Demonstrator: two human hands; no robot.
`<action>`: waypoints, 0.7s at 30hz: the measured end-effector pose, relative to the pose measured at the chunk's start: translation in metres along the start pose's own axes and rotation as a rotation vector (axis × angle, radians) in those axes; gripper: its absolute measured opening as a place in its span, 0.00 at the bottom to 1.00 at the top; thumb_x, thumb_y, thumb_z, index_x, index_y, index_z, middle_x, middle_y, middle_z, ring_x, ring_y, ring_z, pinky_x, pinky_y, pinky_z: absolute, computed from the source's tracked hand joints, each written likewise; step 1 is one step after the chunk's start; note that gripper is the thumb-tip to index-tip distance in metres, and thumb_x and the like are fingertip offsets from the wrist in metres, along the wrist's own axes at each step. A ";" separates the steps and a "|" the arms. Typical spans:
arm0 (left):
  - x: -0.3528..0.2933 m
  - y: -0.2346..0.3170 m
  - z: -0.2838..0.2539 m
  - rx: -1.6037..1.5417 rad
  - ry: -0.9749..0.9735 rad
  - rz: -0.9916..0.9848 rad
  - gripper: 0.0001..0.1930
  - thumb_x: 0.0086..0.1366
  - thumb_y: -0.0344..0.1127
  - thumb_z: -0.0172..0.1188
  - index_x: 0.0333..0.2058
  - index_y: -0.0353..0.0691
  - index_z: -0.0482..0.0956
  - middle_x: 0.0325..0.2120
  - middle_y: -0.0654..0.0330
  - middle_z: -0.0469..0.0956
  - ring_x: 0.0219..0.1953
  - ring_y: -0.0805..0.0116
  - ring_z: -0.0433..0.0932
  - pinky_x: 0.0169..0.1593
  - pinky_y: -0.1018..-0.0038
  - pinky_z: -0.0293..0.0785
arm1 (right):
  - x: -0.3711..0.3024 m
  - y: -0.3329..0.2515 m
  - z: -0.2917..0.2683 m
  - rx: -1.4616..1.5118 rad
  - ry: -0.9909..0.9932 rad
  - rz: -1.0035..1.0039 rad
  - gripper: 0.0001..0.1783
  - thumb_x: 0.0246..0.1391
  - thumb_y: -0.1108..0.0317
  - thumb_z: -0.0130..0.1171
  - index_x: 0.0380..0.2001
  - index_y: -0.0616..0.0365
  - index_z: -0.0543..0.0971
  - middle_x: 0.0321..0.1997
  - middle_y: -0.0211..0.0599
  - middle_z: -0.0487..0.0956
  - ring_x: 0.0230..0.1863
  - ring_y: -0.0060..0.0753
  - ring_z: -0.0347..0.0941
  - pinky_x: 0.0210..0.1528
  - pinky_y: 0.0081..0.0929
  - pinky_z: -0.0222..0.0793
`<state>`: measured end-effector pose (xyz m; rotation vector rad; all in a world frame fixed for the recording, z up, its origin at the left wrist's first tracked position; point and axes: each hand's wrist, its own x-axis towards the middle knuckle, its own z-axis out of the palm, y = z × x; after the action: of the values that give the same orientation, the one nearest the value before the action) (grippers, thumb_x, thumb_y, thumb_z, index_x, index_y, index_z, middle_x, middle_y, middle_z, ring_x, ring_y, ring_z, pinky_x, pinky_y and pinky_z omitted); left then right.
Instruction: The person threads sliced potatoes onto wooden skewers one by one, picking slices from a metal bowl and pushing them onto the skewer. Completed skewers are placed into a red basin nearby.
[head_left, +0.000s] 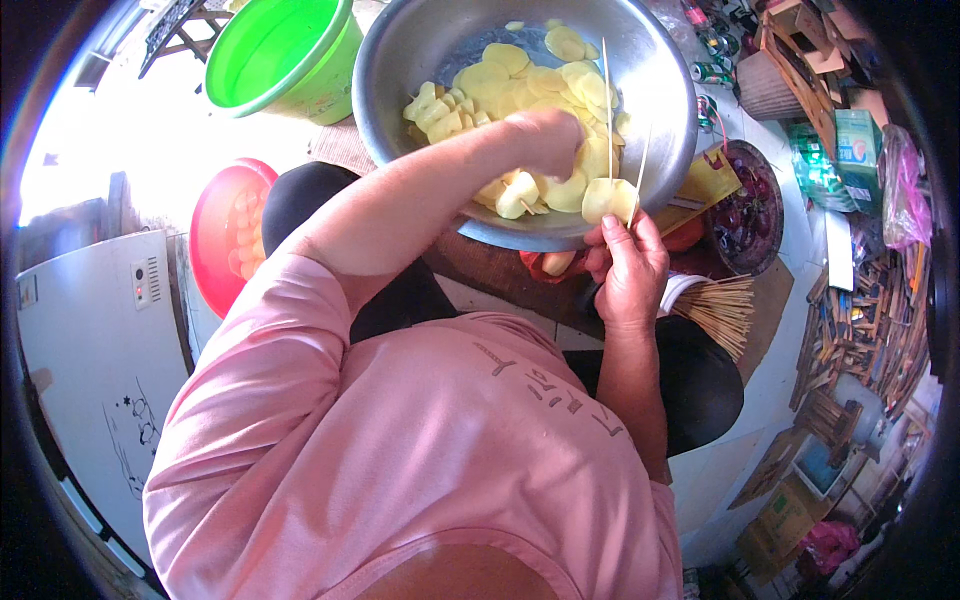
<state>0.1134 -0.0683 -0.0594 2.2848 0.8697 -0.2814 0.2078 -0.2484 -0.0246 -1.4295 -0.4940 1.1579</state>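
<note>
A wide metal basin [655, 110] stands before me, holding many thin, pale yellow slices [500, 85] that look like potato. My right hand [632, 268], at the near right rim, pinches two thin wooden skewers [609, 110] between thumb and fingers. Their tips point up and away, and a few slices [606, 198] are threaded low on them, just above my fingertips. My left hand [550, 142] reaches across into the basin, down among the loose slices, its fingers hidden. Several threaded slices [438, 112] lie at the basin's left, and another skewered stack [518, 195] lies near the front.
Beyond my left knee are a green tub [335, 65] and a red basin [208, 240] with orange pieces. By my right knee, a white container holds a bundle of skewers [722, 312]. A dark bowl [770, 235] and piled wood sticks [870, 330] are farther right.
</note>
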 end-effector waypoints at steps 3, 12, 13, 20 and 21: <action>-0.001 -0.020 -0.023 -0.435 0.214 -0.069 0.07 0.49 0.35 0.62 0.25 0.39 0.77 0.19 0.61 0.77 0.24 0.73 0.76 0.30 0.75 0.73 | 0.000 0.002 -0.003 -0.016 -0.031 -0.011 0.05 0.56 0.69 0.54 0.36 0.58 0.75 0.21 0.28 0.75 0.14 0.13 0.64 0.16 0.12 0.60; -0.017 -0.045 -0.061 -1.615 0.706 -0.160 0.06 0.57 0.26 0.58 0.34 0.34 0.77 0.24 0.58 0.74 0.23 0.67 0.74 0.24 0.75 0.75 | -0.003 0.000 0.004 -0.075 -0.163 0.056 0.08 0.56 0.70 0.54 0.38 0.61 0.75 0.21 0.31 0.76 0.14 0.15 0.64 0.16 0.13 0.60; -0.018 -0.048 -0.062 -1.652 0.698 -0.151 0.06 0.57 0.27 0.58 0.35 0.34 0.76 0.26 0.56 0.74 0.26 0.66 0.75 0.24 0.74 0.74 | -0.003 0.000 0.004 -0.069 -0.171 0.053 0.08 0.56 0.70 0.54 0.38 0.62 0.75 0.21 0.31 0.76 0.14 0.15 0.64 0.16 0.13 0.60; -0.023 -0.053 -0.070 -1.680 0.799 -0.162 0.08 0.56 0.28 0.57 0.35 0.35 0.77 0.31 0.55 0.76 0.30 0.64 0.76 0.30 0.71 0.77 | -0.004 -0.002 0.005 -0.128 -0.196 0.052 0.08 0.55 0.70 0.55 0.37 0.62 0.75 0.20 0.32 0.76 0.14 0.14 0.63 0.16 0.13 0.59; -0.025 -0.055 -0.070 -1.667 0.804 -0.111 0.09 0.54 0.28 0.56 0.35 0.37 0.77 0.30 0.57 0.76 0.29 0.65 0.76 0.30 0.71 0.75 | -0.004 -0.002 0.006 -0.130 -0.196 0.048 0.09 0.55 0.70 0.55 0.37 0.62 0.75 0.20 0.31 0.76 0.14 0.15 0.63 0.16 0.13 0.59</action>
<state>0.0558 -0.0045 -0.0246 0.6810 0.9662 1.0268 0.2021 -0.2486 -0.0200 -1.4522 -0.6856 1.3319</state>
